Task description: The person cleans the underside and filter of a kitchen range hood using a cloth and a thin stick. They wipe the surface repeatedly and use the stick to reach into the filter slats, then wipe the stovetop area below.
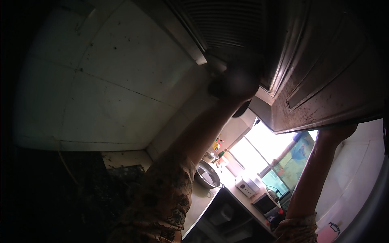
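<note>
Above me is a metal range hood point(319, 88) with a grimy panel and a ribbed grille point(228, 24). My left hand point(237, 80) is raised into the deep shadow under the grille, beside the hood's inner edge. Its fingers are too dark to make out, and whether it holds anything cannot be told. A dark rounded thing point(242, 110) shows just below the left wrist. On the other side, my right hand point(346, 132) reaches up to the lower edge of the hood panel. That panel hides its fingers. Patterned sleeves cover both upper arms.
Tiled wall point(121, 82) with dark spots stands at left, above a dark, dirty surface point(91, 179). Farther down, a large metal pan point(208, 174) rests on the counter point(197, 209). A white appliance point(247, 185) and a microwave oven point(266, 203) stand by the bright window point(258, 145).
</note>
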`<move>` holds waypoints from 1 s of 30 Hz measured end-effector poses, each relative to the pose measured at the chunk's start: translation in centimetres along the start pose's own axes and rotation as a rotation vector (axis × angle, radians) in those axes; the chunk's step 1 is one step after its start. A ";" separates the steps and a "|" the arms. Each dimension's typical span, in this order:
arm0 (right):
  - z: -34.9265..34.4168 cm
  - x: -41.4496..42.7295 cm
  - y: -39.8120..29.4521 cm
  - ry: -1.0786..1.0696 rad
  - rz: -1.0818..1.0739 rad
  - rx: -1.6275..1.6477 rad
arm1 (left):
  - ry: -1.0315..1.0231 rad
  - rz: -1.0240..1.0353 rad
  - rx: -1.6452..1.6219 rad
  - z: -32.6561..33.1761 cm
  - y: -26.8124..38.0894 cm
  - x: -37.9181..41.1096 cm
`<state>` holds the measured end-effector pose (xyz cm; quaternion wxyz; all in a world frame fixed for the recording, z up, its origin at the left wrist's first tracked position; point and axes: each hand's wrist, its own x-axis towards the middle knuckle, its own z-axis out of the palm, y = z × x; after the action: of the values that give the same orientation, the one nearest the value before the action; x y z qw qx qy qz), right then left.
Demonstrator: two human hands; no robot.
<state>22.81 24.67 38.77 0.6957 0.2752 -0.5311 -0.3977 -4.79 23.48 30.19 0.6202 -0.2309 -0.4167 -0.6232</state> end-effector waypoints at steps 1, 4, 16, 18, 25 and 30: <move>-0.4 -0.2 0.7 -0.015 0.012 -0.003 | -0.017 -0.008 -0.017 0.7 0.1 -0.3; 0.0 -0.4 0.9 0.006 -0.115 -0.159 | 0.021 -0.033 0.004 1.6 -0.2 -1.8; 0.0 0.8 -0.3 0.032 -0.174 -0.099 | -0.042 -0.725 -0.827 2.7 8.9 -7.5; 0.5 1.3 -0.8 0.048 -0.193 -0.073 | 0.186 -0.958 -1.243 3.6 7.4 -6.3; -0.4 0.5 0.5 -0.021 -0.125 -0.046 | -0.016 -0.596 -1.374 0.8 10.7 -3.7; 0.9 1.4 -1.0 0.065 -0.273 -0.071 | -0.155 -0.450 -1.613 -5.2 11.2 -3.7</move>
<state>21.84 23.03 38.98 0.6614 0.3329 -0.4516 -0.4978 7.71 22.71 26.98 0.0955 -0.5569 0.0789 -0.8213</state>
